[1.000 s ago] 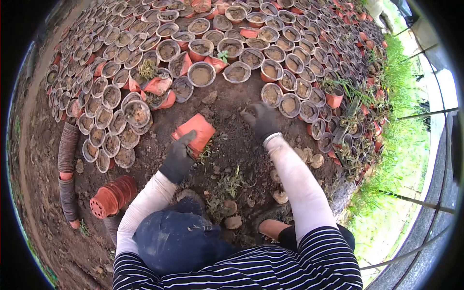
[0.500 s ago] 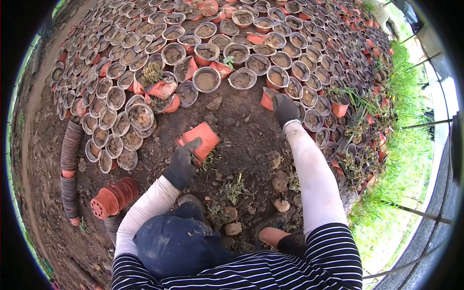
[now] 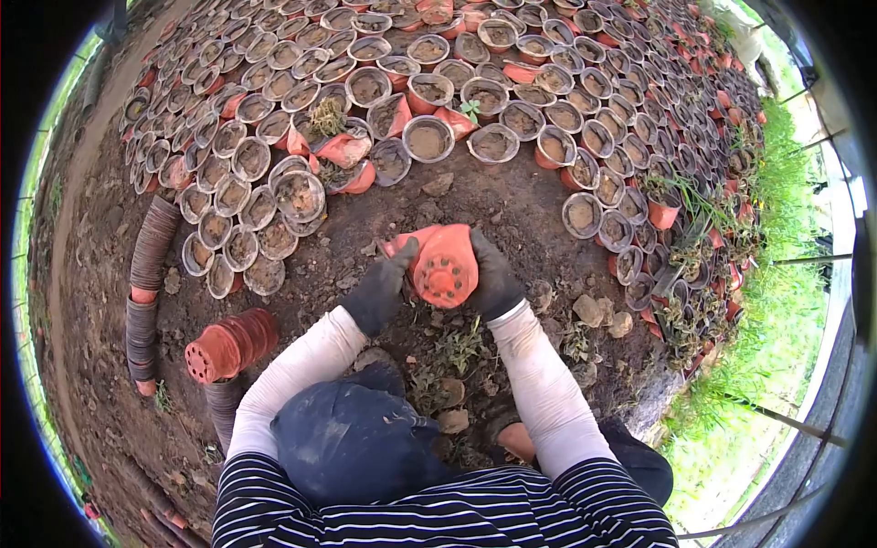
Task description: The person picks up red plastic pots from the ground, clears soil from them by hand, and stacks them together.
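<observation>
In front of my knees, both gloved hands meet at red plastic nursery pots. My right hand (image 3: 498, 279) is closed around the side of a red pot (image 3: 446, 279), whose base with drainage holes faces me. My left hand (image 3: 382, 288) is closed on flattened red pots (image 3: 402, 243), pressed against that pot's left side; how many it holds is hidden. Beyond the hands is a bare patch of dark soil (image 3: 393, 215). Past it stand soil-filled pots, among them one pot (image 3: 427, 140) close to the patch edge.
A stack of red pots (image 3: 233, 345) lies at my left. Farther left is a long column of nested dark pots (image 3: 151, 247). Clods (image 3: 594, 310) and weeds (image 3: 461, 347) lie near my feet. Grass (image 3: 786, 183) borders the bed at right.
My right hand has come back from the pots at the right edge with a red pot. It now meets my left hand, which has moved slightly right with the flattened pots.
</observation>
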`<move>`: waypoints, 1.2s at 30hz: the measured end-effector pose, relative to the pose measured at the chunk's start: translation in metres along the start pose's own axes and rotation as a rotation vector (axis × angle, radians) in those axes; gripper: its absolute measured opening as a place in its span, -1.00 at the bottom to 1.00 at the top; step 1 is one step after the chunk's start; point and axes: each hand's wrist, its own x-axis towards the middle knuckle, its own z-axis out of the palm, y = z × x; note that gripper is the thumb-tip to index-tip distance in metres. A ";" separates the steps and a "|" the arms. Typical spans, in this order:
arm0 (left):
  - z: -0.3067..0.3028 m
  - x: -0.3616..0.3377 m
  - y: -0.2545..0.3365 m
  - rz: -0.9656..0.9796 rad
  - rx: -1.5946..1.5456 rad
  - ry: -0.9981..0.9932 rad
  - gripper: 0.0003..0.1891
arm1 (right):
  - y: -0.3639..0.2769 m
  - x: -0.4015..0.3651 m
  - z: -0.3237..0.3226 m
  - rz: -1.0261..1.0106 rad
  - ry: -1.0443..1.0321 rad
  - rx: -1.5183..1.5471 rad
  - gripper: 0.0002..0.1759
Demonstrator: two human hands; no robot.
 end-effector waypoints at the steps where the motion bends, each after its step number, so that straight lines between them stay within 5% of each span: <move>1: 0.000 -0.003 0.001 0.009 0.044 -0.052 -0.54 | 0.003 -0.003 -0.002 -0.098 -0.003 -0.185 -0.60; 5: -0.009 -0.010 0.004 0.168 0.348 -0.168 -0.56 | -0.003 -0.004 -0.012 -0.604 -0.007 -1.149 -0.66; 7: -0.011 -0.010 0.003 0.183 0.458 -0.163 -0.56 | -0.006 0.005 -0.029 -0.695 0.030 -1.408 -0.70; 10: -0.007 -0.016 0.005 0.147 0.325 -0.110 -0.55 | -0.001 0.014 -0.032 -0.447 0.331 -0.862 -0.73; 11: -0.003 -0.017 0.010 0.127 0.236 -0.088 -0.55 | -0.002 0.013 -0.031 -0.536 0.403 -0.942 -0.65; 15: 0.009 -0.033 0.019 0.329 0.348 -0.001 -0.61 | 0.003 -0.018 0.045 -0.877 0.002 -1.550 -0.36; 17: -0.024 -0.009 -0.013 0.294 0.426 -0.030 -0.63 | 0.011 -0.020 0.047 -0.878 0.100 -1.663 -0.35; 18: -0.019 -0.008 -0.009 0.203 0.229 -0.030 -0.63 | 0.013 -0.020 0.046 -0.877 0.148 -1.719 -0.34; 20: -0.002 -0.013 0.002 0.014 -0.165 -0.021 -0.64 | 0.010 -0.016 0.041 -0.844 0.133 -1.705 -0.36; 24: 0.012 -0.026 0.009 0.141 0.043 -0.029 -0.63 | 0.000 -0.011 0.031 -0.796 0.166 -1.641 -0.44; 26: 0.001 -0.013 0.000 -0.047 -0.139 -0.005 -0.63 | -0.007 -0.012 0.035 -0.709 0.196 -1.697 -0.52; 30: 0.021 -0.024 0.018 -0.102 -0.117 -0.029 -0.65 | -0.014 -0.002 0.019 -0.667 0.189 -1.705 -0.60; 33: 0.002 -0.008 -0.006 -0.065 -0.191 -0.120 -0.64 | -0.015 0.002 0.014 -0.526 0.190 -1.641 -0.53; 36: -0.013 0.000 -0.013 -0.069 -0.333 -0.186 -0.62 | -0.013 -0.010 0.033 -0.654 0.106 -1.480 -0.36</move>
